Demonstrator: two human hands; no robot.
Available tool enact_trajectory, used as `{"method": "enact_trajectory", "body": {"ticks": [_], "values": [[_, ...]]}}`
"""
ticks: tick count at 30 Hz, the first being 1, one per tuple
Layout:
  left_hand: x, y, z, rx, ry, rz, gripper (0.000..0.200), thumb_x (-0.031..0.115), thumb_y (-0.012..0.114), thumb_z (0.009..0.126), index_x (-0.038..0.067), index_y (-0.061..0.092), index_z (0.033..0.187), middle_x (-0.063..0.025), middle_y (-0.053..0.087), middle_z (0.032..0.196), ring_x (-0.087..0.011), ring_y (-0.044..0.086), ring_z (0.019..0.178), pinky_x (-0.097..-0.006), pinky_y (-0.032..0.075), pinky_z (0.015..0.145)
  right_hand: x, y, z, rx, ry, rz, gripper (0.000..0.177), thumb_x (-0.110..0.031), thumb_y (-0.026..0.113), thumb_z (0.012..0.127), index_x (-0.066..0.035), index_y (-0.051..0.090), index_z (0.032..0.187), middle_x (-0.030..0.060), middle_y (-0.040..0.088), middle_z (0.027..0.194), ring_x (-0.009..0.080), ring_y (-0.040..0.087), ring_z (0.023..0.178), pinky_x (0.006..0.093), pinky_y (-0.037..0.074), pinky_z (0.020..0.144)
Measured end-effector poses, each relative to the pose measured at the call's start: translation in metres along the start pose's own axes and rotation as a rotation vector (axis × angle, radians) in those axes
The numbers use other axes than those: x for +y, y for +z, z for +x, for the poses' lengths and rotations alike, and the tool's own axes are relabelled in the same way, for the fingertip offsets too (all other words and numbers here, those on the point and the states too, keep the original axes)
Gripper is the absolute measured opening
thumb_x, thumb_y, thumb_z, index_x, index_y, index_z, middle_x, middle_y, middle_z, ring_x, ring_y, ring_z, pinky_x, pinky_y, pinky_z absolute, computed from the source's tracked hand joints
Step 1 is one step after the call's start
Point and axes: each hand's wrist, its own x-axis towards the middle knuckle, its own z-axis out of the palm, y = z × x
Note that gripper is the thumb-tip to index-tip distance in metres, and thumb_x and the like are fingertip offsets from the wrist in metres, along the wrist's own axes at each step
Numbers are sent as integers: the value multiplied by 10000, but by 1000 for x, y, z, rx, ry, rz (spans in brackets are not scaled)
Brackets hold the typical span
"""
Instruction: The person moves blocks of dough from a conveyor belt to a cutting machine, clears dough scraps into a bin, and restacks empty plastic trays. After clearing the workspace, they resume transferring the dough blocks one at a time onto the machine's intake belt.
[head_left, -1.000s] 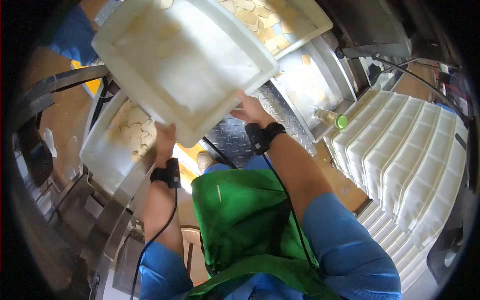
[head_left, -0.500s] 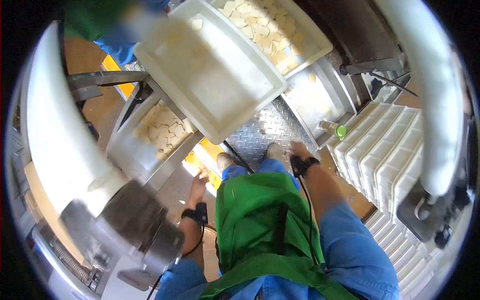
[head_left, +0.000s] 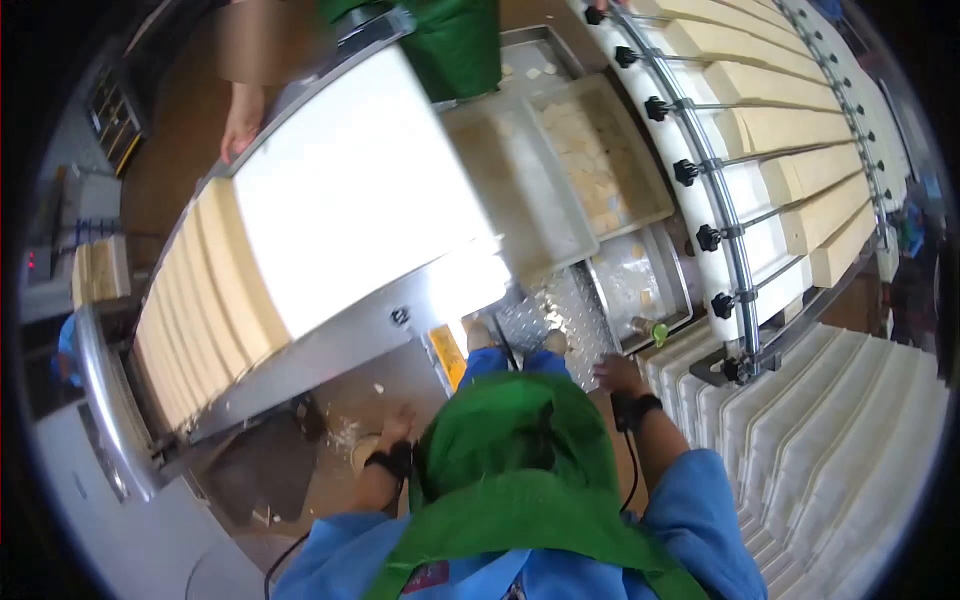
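My left hand (head_left: pixel 398 424) hangs low beside the green apron (head_left: pixel 520 425), fingers loosely extended, with nothing visible in it. It is below the metal edge of the white conveyor belt (head_left: pixel 360 190). On the apron's other side my right hand (head_left: pixel 621 376) hangs with fingers apart and appears to hold nothing. The stack of white trays (head_left: pixel 790 400) is nearest to it. A clear container with a green lid (head_left: pixel 657 332) lies just above this hand, at the corner of a metal tray (head_left: pixel 630 275). Both wrists wear black bands.
Pale dough-like strips (head_left: pixel 205 310) lie on the left belt. More pale strips (head_left: pixel 790 130) run under rods with black knobs at right. Between stand a bare pale tray (head_left: pixel 510 190) and a tray of flat pieces (head_left: pixel 580 150). A co-worker's hand (head_left: pixel 242 122) is at the belt's far edge.
My view has tilted up, so both belts with their strips now show more fully. My left hand, earlier raised near a small pale piece, has lowered. A co-worker's hand has come into view.
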Motion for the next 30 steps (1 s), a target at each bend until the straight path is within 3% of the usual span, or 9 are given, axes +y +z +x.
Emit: {"method": "enact_trajectory", "body": {"ticks": [1,3,6,7,9,20,23,26,30], "values": [[37,-23,4,-109,-157,20,290,191,533,917,7,605,1130,-161,682,1003,-291,661,894,-385,523,800,-54,-11,9,180,466,862,403,-229,542,925,-127,455,1305,82,637,1118,242,610,1028,367,518,776],[43,-22,11,32,-212,-676,276,140,537,909,0,599,1138,-135,687,945,-238,664,830,-357,520,773,-173,-10,18,356,408,742,364,-273,539,954,-78,498,1259,71,638,1107,173,633,891,280,500,649],[76,-46,10,120,-174,-660,297,138,539,900,18,599,1165,-139,689,932,-201,659,830,-342,518,765,-237,-27,33,196,33,628,363,-203,494,972,-52,473,1302,100,625,1156,188,626,978,305,508,773],[79,-50,11,177,-163,-690,297,138,539,900,18,599,1165,-139,689,932,-201,659,830,-342,518,765,-265,-30,31,144,-163,263,403,-286,519,968,-61,484,1301,97,632,1138,185,626,955,308,505,785],[75,-49,6,157,-224,-608,340,138,539,888,15,582,1202,-147,688,924,-212,658,827,-338,517,764,-330,-32,39,226,190,493,457,-346,510,971,-26,480,1296,118,635,1118,181,628,945,305,512,781],[138,-40,-20,537,-424,-714,414,179,574,846,27,576,1231,-193,687,949,-271,667,892,-364,510,833,-425,-118,85,137,-9,350,289,-202,539,964,-45,567,1205,82,655,1060,157,633,880,265,506,766],[158,-24,-33,601,-374,-447,395,180,579,845,24,592,1207,-204,680,1027,-315,661,954,-383,503,870,-442,-151,92,399,-328,-83,252,-178,574,930,-2,616,1105,101,649,1047,215,618,962,336,480,862],[153,22,-36,556,-450,-741,401,155,562,846,9,577,1220,-228,668,1050,-320,657,966,-379,499,878,-470,-196,56,741,-477,-615,349,-224,611,900,28,594,1141,174,635,1090,298,594,1048,388,449,926],[185,51,-80,524,-553,-629,422,169,577,824,-3,582,1209,-213,685,1008,-292,662,972,-368,505,871,-444,-259,34,1043,-329,-1163,448,-291,626,901,32,568,1205,203,637,1082,308,612,1003,381,460,904]]}}
